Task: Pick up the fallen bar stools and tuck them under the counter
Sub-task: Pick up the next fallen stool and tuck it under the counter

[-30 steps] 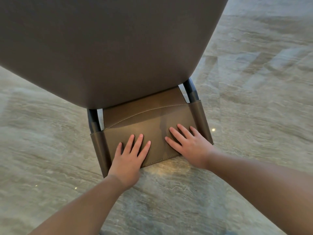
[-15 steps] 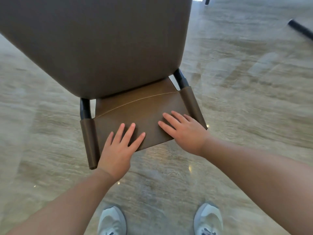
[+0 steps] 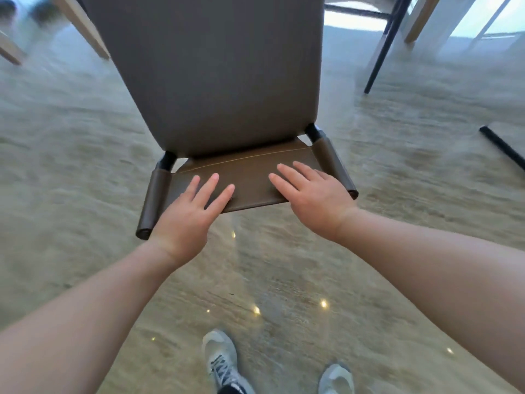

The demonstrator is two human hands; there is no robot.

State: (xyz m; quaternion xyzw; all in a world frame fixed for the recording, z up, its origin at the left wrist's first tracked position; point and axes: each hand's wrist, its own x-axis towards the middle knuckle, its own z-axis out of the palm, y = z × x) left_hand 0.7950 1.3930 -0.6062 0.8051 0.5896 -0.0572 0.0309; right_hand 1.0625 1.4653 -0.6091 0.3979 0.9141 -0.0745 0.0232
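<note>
Honestly sketchy: left hand and right hand just flat, fingers spread on backrest of bar stool. No real grip, so stool could slip, tip onto sneakers below backrest.

Both hands lie flat on the bar stool's backrest, the left hand left of the right hand. The seat rises beyond the backrest; two shoes stand on the floor nearer than it.
</note>
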